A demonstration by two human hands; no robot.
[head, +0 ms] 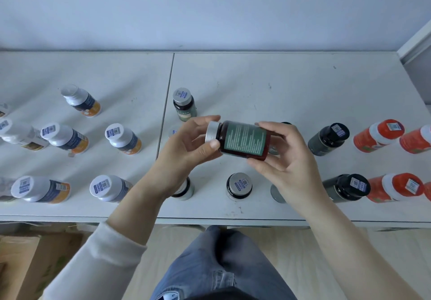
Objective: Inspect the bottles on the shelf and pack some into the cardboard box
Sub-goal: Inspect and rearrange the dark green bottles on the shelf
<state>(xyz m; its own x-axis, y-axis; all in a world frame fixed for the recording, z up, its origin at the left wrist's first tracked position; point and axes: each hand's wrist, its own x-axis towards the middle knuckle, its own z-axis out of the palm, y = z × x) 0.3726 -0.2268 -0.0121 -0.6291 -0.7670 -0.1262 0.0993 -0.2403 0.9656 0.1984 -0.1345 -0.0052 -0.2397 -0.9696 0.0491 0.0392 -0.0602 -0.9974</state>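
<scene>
Soft, even, bluish light; wide-angle edge distortion.

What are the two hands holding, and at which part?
Both hold one dark bottle, lying sideways: the left hand at its silver cap, the right hand at its base end.

held bottle (242, 140): dark brown, green label (white print), silver cap | right bottles (379, 135): orange-red | shelf (256, 78): white
</scene>
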